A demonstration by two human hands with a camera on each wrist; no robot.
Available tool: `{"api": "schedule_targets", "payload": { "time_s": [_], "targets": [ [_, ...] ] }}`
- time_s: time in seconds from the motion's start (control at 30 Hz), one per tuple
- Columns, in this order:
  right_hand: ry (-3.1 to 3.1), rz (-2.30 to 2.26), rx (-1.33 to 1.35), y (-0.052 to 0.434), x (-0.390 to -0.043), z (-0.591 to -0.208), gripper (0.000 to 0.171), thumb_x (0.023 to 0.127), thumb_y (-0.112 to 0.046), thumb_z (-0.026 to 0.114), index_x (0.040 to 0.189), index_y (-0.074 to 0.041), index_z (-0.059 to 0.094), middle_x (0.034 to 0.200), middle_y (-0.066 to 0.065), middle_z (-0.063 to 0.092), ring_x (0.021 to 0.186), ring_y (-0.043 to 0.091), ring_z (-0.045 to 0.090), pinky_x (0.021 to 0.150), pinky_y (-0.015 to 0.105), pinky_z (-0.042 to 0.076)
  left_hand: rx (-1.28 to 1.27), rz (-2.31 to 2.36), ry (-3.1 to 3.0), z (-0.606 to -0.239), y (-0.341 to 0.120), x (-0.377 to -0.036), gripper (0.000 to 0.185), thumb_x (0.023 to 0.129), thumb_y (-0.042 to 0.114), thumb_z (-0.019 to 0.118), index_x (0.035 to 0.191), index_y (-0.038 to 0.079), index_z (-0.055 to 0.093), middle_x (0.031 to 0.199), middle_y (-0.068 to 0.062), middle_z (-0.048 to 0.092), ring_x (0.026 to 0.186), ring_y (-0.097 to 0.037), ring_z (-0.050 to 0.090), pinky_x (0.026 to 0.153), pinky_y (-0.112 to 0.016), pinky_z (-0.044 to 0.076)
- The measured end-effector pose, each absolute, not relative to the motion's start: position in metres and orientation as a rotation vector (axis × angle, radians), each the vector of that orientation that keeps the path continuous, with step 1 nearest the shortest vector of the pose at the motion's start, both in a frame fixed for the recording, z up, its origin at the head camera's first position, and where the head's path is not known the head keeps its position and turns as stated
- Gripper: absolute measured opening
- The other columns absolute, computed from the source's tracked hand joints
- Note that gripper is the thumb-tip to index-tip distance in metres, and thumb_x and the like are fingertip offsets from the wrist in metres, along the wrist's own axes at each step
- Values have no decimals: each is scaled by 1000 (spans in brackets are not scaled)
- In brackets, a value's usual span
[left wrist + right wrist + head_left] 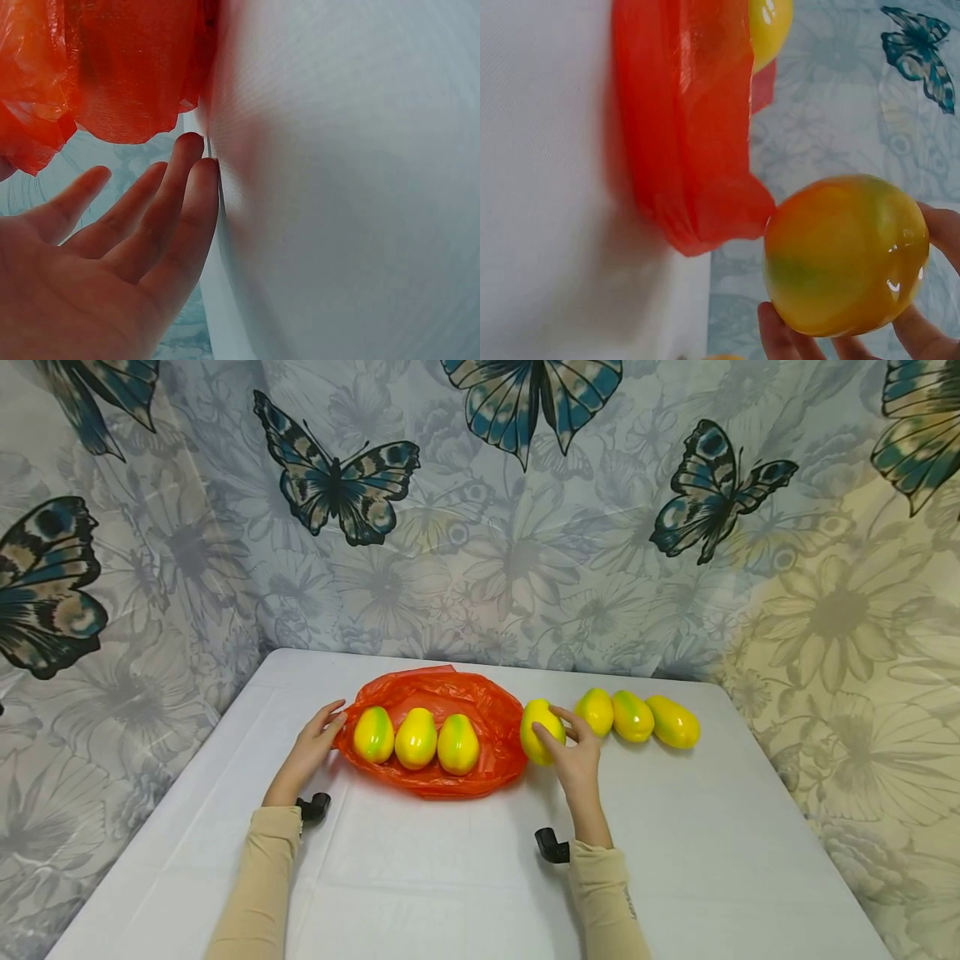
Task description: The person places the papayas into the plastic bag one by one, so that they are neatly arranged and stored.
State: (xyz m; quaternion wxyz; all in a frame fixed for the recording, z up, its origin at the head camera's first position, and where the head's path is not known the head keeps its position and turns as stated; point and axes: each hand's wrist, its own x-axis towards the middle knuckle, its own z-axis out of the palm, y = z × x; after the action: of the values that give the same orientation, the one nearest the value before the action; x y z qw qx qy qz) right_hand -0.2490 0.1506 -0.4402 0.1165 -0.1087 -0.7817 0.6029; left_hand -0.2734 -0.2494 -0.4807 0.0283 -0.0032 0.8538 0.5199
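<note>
Right hand (577, 758) gripping a yellow-green mango (542, 731) just beside the orange bag (480, 710), left hand (311, 750) with straight fingers steadying the bag's edge on the table (450, 877); the fruit is best lowered gently beside the three bagged mangoes (416, 739), grip kept firm.

Head view high, facing forward-down, wrist views close, sharing orange bag (442, 727).

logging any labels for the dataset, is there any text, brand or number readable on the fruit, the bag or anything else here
None: no view shows readable text.
Mangoes: no stickers or print.
Orange bag: no print.
Right sleeve: a small dark mark, too small to read.
Backdrop: only butterflies and flowers.
</note>
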Motion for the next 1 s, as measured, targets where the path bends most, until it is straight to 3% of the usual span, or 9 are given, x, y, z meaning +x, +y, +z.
{"api": "schedule_targets", "payload": {
  "time_s": [0.1,0.33,0.83,1.0],
  "targets": [
    [-2292,1774,-292,145,-250,-439,45,84,-24,78,126,-13,65,138,7,55,119,28,47,85,30,47,-12,1603,2642,-483,-250,-275,64,104,46,36,155,9,23,155,-27,31,135,-44,43,105,-54,44],
    [-2289,1807,-236,131,-253,-437,45,83,-23,79,125,-12,66,138,8,55,122,31,46,96,43,46,-8,1596,2659,-485,-251,-276,64,104,46,36,155,9,24,153,-27,34,133,-43,45,106,-54,43],
    [-2335,1807,-154,108,-256,-445,44,83,-22,79,124,-14,66,138,9,54,121,33,47,103,48,42,8,1616,2656,-482,-249,-274,61,105,41,36,154,7,25,153,-27,35,132,-43,48,101,-47,49],
    [-2354,1791,-120,104,-257,-448,44,83,-21,78,124,-11,66,138,12,54,124,35,48,110,50,39,13,1629,2634,-469,-245,-268,57,107,33,36,154,3,24,152,-31,33,132,-45,46,100,-48,49]
  ]
}}
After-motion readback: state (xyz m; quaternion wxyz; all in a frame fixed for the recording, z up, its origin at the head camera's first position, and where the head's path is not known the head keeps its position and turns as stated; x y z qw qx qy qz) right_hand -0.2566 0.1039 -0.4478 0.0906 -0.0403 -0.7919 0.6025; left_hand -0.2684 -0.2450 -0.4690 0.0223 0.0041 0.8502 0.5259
